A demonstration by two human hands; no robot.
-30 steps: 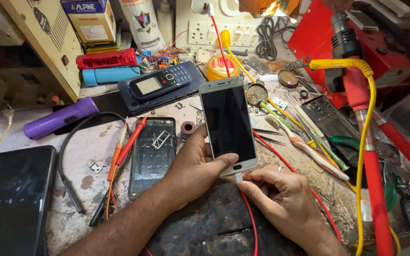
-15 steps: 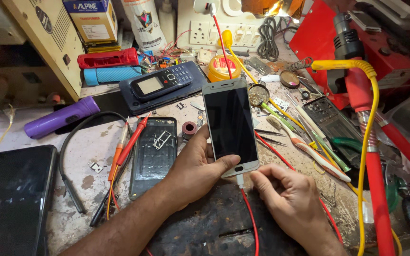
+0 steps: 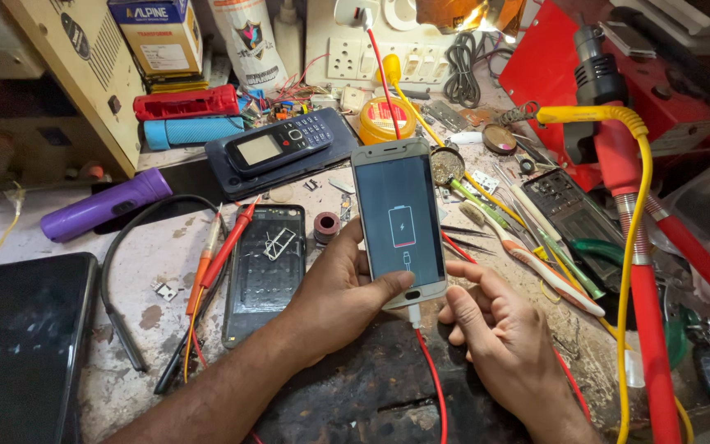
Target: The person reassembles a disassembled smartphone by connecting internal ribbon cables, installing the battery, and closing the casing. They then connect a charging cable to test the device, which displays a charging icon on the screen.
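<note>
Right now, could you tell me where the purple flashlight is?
In the head view the purple flashlight lies at the left of the bench, beside the black cable and behind the large dark phone.

We see the left hand gripping a smartphone whose screen shows a red battery symbol. The right hand rests beside the red cable plugged into its bottom edge, above the workbench.

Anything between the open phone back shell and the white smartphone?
Head view: a small solder spool and the left hand gripping the white smartphone; open phone shell sits left.
</note>
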